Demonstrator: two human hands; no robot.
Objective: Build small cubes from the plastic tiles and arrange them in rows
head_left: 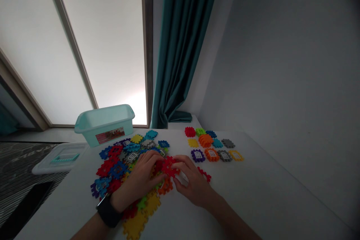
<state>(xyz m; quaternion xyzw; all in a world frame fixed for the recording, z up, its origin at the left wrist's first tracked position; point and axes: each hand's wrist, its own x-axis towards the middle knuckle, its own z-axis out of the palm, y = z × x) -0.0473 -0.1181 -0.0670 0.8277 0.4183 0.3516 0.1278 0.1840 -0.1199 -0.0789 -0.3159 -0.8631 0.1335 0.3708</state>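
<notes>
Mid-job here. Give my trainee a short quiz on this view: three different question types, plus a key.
1. True or false: a red notched plastic piece is between the left hand and right hand.
2. The mint-green rectangular plastic bin stands: A, under the right hand; B, beyond the multicoloured heap of plastic pieces; C, in the left hand.
3. What colour is the rightmost in the front row of four notched plastic squares?

Key: 1 true; 2 B; 3 yellow.

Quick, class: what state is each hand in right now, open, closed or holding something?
Left hand: curled at the red toothed piece; whether its grip is closed cannot be told.
Right hand: closed, holding the red toothed piece.
</notes>
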